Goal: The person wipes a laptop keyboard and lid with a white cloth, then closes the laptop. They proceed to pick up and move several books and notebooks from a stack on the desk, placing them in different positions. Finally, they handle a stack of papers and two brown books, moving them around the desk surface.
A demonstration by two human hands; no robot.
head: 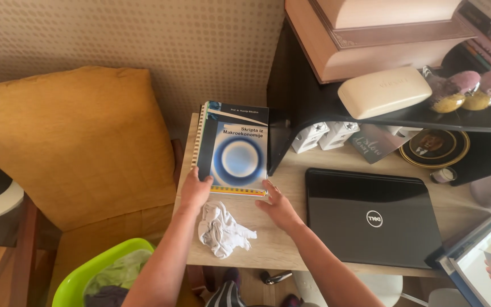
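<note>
a closed black laptop [373, 216] lies at four o'clock, a crumpled white cloth [221, 230] near six, a mustard cushion [69, 142] at nine, a cream glasses case [383, 91] at one.

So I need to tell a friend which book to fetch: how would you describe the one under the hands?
On the wooden desk, left of the closed black laptop, the blue book tops a spiral-bound stack by the wall. Unlike the pale books on the shelf, its cover has a glowing white circle.

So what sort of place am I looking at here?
Most likely a study corner in a home: a wooden desk with a closed black laptop, a stack of spiral-bound books under both hands, and a yellow cushion alongside.
</note>
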